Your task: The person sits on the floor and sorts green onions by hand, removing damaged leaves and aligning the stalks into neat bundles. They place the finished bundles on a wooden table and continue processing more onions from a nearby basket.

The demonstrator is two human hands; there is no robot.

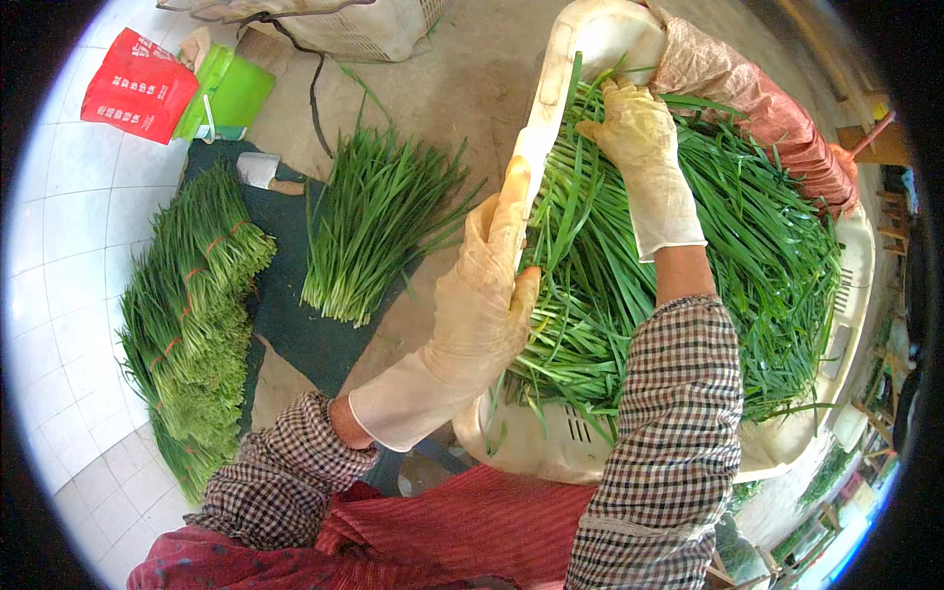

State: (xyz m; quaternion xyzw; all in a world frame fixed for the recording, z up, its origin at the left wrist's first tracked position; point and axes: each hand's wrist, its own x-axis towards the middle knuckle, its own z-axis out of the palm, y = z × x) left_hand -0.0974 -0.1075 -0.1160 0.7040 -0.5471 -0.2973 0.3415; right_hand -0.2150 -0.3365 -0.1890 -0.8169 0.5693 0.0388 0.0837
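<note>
In rubber gloves, both my hands are at a white plastic crate [767, 453] heaped with loose garlic chives [700, 192]. My left hand [494, 265] grips the crate's left rim, its fingers along the outside and its thumb at the inner edge. Towards the crate's far end, my right hand [634, 129] rests on the chives with its fingertips down among the leaves; whether they hold any is hidden. Left of the crate, a loose pile of chives [376, 228] lies partly on a dark mat [291, 295]. Farther left are stacked bundles of chives [199, 317] tied with red bands.
A cleaver [258, 171] with a wooden handle lies on the mat. Behind it stand a green bucket [232, 92] and a red bag [140, 88] bearing writing. Another white crate [369, 33] and a dark cord [317, 96] are at the back. A pinkish woven sack [774, 103] drapes the crate's far-right edge.
</note>
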